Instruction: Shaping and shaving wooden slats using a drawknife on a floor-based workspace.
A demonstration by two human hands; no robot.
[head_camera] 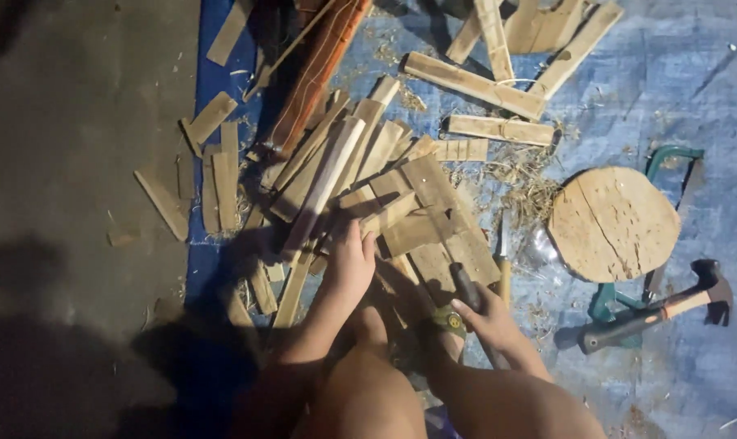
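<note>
Blue tarpaulin [693, 97] covers the ground, with dark bare floor [67, 162] beyond its left edge, and the light is weak. Near the tarpaulin's left edge I see my left hand [350, 258] resting on a heap of split wood strips [384, 187]; the fingers are curled down onto one strip, but I cannot tell if they really close around it. My right hand [489, 319] is wrapped around a dark handle [467, 286], probably of a knife whose pale blade [504, 244] points away from me, though the dark makes this uncertain.

I judge the strips to be light, stiff and dry, with rough splintery edges, so it is better to take one at the middle of its flat faces. They may crack along the grain.

Toward the right edge lie a round wooden block [614, 223], a hammer [657, 313] and a green-framed saw [669, 162], partly hidden under the block. My knees cover the lower strips, and the near left corner is lost in shadow.
</note>
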